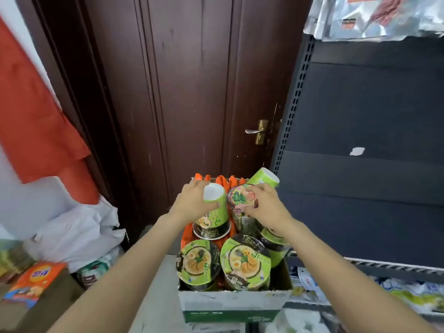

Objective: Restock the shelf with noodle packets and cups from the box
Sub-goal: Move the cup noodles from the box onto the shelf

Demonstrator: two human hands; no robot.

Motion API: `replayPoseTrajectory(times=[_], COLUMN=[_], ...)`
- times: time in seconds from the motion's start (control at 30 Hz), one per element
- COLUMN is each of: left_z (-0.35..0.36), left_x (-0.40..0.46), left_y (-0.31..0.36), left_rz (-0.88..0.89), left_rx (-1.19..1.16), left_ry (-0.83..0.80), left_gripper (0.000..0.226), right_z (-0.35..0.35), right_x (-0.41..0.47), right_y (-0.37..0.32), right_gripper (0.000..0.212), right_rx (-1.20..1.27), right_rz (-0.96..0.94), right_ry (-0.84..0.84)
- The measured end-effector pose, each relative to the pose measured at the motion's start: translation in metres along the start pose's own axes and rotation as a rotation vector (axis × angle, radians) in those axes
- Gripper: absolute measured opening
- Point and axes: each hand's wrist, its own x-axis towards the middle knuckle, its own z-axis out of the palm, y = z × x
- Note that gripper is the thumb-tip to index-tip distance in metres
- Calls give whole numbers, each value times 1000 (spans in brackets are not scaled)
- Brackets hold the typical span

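Over the cardboard box, the left hand grips an upside-down green noodle cup (white base up); at its 3 o'clock, the right hand grips a lid-up cup. Orange noodle packets stand at 12 o'clock.

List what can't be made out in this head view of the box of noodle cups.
- Orange noodle packets: only their top edges show; the green noodle cups hide how many remain.
- Pink-lidded cup: its side is covered by the right hand.
- Left hand: its fingers are hidden behind the upside-down green cup.
- Cardboard box: printing is blurred and unreadable.
- Foil packets on the top shelf: cut off by the frame edge.
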Motion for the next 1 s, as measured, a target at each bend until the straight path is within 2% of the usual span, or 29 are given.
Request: replayPoseTrajectory(times=[0.2, 0.3, 0.4, 0.53, 0.67, 0.8, 1.0], left_z=[6, 4, 0, -13, -30, -46, -52], left_x=[18, 23, 23, 19, 18, 21, 27], left_y=[-2, -3, -6, -3, 10, 33, 96], left_rz=[-96, -91, -64, -21, 79, 173, 328], left_rx=[-76, -66, -47, -105, -206, -284, -286], left_ry=[-63, -42, -15, 149, 386, 525, 566], left_gripper=[102, 110, 109, 103, 84, 71, 66], right_z=[7, 13, 16, 7, -17, -47, -95], right_x=[25, 35, 37, 33, 23, 14, -9], right_y=[21, 28, 27, 17, 0, -11, 6], right_gripper=[94, 101, 107, 107, 102, 101, 87], right_rx=[11, 59, 96, 154, 292, 317, 322], right_rz=[93, 114, 112, 91, 62, 54, 73], right_ry=[-152, -118, -80, 10, 151, 290, 435])
